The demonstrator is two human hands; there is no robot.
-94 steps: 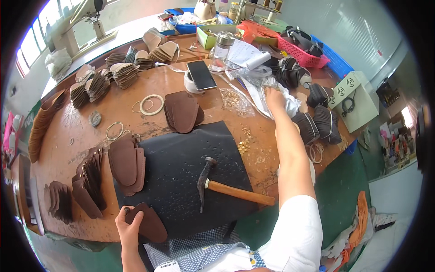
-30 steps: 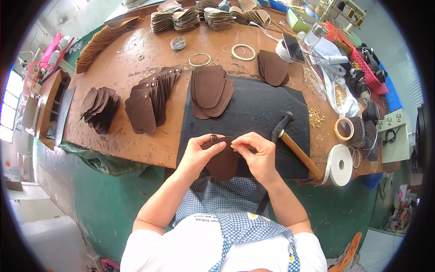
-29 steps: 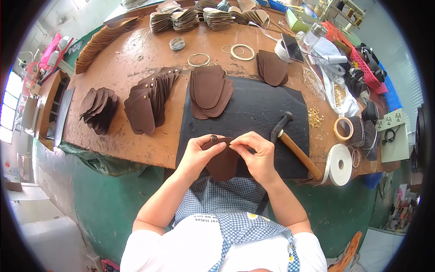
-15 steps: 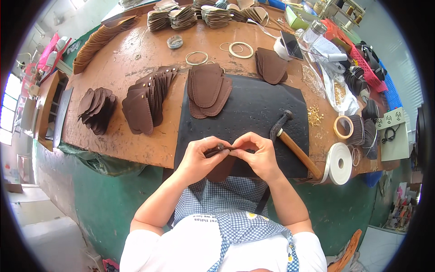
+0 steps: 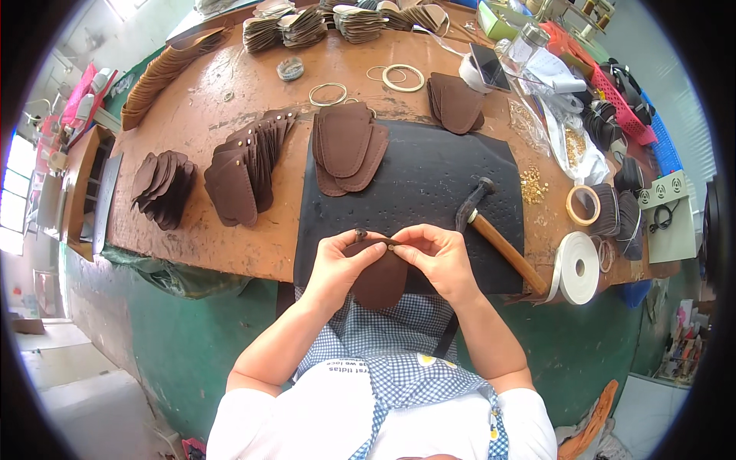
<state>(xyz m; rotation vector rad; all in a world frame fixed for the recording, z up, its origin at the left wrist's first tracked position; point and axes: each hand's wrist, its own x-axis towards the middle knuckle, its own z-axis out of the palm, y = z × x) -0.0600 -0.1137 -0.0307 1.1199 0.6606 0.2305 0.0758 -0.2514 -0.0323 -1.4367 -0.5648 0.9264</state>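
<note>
Clock taken from the held piece, 12 pointing to the far side of the table [image 5: 207, 100]. Brown leather piece [image 5: 381, 280] up between both hands at the near edge of a black mat [image 5: 429, 169], its lower end overlapping the checked apron [image 5: 360, 326] in view. Left hand [image 5: 336, 264], at 9, pinches the upper edge, thumb on the near face; a small dark knob [image 5: 361, 233] shows at its forefinger. Right hand [image 5: 437, 264], at 3, thumb and forefinger brought close on the same edge; tiny gold stud [image 5: 391, 247] at the thumb tip, whether seated I cannot tell. Hammer [image 5: 493, 235] lies between 2 and 3, head on the mat. Gold bits [image 5: 532, 188] scattered at 2, beyond the mat; white roll [image 5: 579, 268] at 3. Leather stack [image 5: 349, 146] between 11 and 12, partly on the mat. At 10, fanned leather pieces [image 5: 238, 184] with small studs along their ends.
</note>
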